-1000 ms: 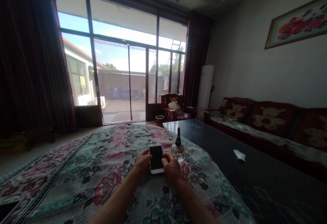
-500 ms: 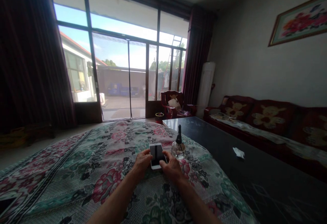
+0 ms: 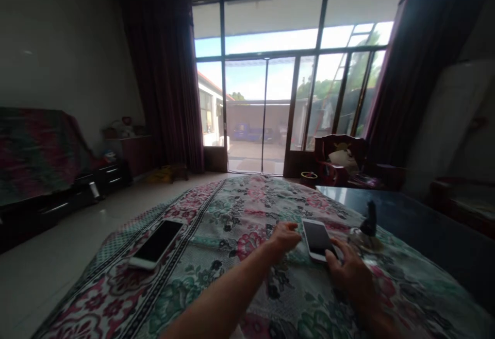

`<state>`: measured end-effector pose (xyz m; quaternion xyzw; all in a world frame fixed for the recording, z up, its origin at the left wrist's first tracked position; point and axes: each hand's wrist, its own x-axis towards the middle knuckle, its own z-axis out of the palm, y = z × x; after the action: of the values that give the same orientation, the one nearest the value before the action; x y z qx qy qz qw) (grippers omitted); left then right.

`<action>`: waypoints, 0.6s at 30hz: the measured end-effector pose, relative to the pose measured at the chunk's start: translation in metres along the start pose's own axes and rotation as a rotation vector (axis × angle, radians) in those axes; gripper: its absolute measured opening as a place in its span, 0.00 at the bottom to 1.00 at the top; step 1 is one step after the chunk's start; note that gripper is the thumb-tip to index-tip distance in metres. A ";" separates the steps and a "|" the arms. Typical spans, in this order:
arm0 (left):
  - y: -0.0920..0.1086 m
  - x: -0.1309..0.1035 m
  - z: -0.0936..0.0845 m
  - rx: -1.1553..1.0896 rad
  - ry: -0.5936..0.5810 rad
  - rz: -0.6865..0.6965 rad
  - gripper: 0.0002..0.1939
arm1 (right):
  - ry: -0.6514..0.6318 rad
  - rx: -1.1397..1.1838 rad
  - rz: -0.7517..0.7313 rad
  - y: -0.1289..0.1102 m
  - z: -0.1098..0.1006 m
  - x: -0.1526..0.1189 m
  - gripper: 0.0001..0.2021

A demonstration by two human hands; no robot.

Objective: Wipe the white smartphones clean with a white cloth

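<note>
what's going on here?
A person has their right hand on the right side of a white phone, thumb over its lower right corner. Their left hand is just off the phone's left edge, holding nothing. A second phone lies off to the left on the floral cloth. A black-topped bottle, blurred, stands beyond the right hand. Both phone screens look dark.
</note>
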<state>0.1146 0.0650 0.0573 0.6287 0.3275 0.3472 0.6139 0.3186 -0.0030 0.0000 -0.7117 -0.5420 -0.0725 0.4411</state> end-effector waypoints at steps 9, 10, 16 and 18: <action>0.020 -0.098 -0.126 0.712 0.452 -0.011 0.16 | 0.063 0.113 -0.629 -0.033 0.009 -0.024 0.13; 0.021 -0.113 -0.144 0.785 0.498 -0.021 0.16 | 0.032 0.132 -0.654 -0.041 0.012 -0.027 0.13; -0.001 -0.202 -0.222 1.027 0.816 -0.162 0.29 | -0.258 0.254 -0.678 -0.130 0.039 -0.036 0.16; -0.016 -0.214 -0.231 1.051 0.873 -0.196 0.36 | -0.347 0.302 -0.663 -0.172 0.053 -0.040 0.17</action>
<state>-0.1951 0.0121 0.0350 0.6130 0.7250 0.3067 0.0681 0.1386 0.0101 0.0395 -0.4272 -0.8131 -0.0094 0.3953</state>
